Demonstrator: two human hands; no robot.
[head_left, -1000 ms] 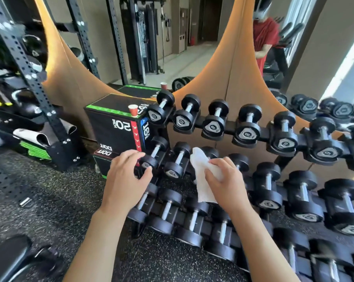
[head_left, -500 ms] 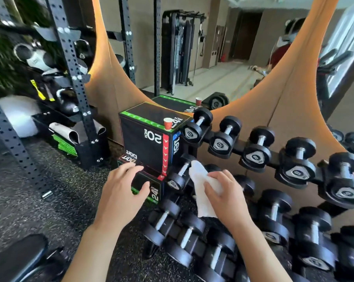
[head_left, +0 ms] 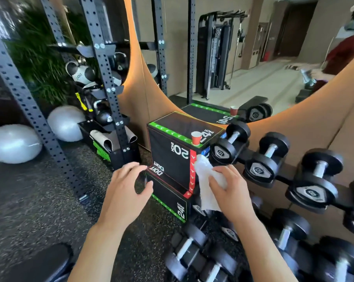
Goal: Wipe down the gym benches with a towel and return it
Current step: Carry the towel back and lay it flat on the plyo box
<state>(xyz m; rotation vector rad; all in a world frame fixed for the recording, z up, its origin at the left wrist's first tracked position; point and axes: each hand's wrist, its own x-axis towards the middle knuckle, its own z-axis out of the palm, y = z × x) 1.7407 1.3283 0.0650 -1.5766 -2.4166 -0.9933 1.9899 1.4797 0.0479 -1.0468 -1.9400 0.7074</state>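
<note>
Beside the dumbbell rack [head_left: 273, 169], right hand [head_left: 231, 190] is pinching the white towel [head_left: 206, 184] in front of the plyo box [head_left: 172, 155]; left hand [head_left: 125, 192] is hovering empty, fingers loosely curled.

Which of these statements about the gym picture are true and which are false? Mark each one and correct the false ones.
1. The right hand holds a white towel. True.
2. The left hand holds a dumbbell. False: it holds nothing, its fingers loosely curled in front of the plyo box.
3. A red paper cup stands on top of the plyo box. True.
4. The cup lies tipped on the floor. False: it stands upright on the box.
5. Grey exercise balls lie on the floor at the left. True.
</note>
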